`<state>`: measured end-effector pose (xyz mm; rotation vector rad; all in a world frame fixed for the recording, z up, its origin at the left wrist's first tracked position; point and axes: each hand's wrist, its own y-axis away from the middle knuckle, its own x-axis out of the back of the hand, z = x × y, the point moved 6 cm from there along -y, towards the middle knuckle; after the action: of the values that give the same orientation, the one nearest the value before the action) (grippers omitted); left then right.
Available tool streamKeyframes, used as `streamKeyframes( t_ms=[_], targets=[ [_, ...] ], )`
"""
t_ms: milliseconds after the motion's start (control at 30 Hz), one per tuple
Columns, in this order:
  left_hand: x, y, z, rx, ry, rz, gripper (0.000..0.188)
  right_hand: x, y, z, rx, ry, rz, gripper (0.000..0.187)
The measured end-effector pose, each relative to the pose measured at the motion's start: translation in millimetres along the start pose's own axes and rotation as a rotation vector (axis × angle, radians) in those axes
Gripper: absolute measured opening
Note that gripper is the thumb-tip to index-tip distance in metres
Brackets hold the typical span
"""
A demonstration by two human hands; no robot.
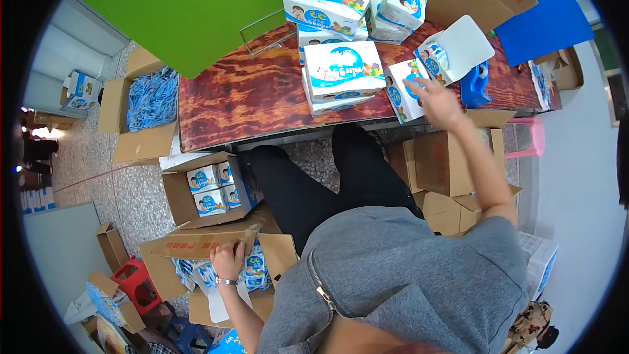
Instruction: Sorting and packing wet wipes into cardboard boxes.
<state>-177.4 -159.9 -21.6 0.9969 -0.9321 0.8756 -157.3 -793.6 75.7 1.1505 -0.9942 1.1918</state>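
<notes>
My right hand [435, 101] is over the table's front edge, its fingers apart and reaching over a white-and-blue printed box [405, 106]. Just beyond it is a similar box [438, 59] with its white lid raised and packets showing inside. Down at my left side, my left hand [227, 262], with a metal band on the wrist, has its fingers bent over the edge of a brown carton flap [187, 244]. Below that flap, blue-and-white packets [255, 269] fill the carton, and a white card flap [223, 307] sticks out beneath my wrist.
Closed printed boxes [344, 69] are stacked on the red-brown table [229, 105], beside a blue tape dispenser [475, 85]. On the floor are a carton of blue packets [152, 99], a carton of boxes [175, 190], a red stool [139, 283] and brown cartons [436, 164] to my right.
</notes>
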Motion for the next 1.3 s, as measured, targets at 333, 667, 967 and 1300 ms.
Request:
streamKeyframes(
  t_ms=[333, 667, 967, 1300],
  targets=[
    [-8.1, 16.4, -28.0, -0.005, -0.005, 0.078, 0.029, -2.7, -64.0, -4.8, 1.165, 0.605, -0.048, 0.069],
    [2.6, 7.3, -0.3, 0.121, -0.047, -0.002, 0.027, 36.2, -3.7, -71.7, 0.653, -0.182, -0.409, 0.113],
    [9.6, 5.8, 0.0, 0.105, 0.023, 0.152, 0.027, 73.9, -112.0, -410.1, 0.819, -0.896, -0.166, 0.115],
    [6.5, 10.2, -8.3, 0.225, 0.186, 0.206, 0.043, -148.7, -189.0, -659.2, 0.717, -0.112, -0.651, 0.11]
  ],
)
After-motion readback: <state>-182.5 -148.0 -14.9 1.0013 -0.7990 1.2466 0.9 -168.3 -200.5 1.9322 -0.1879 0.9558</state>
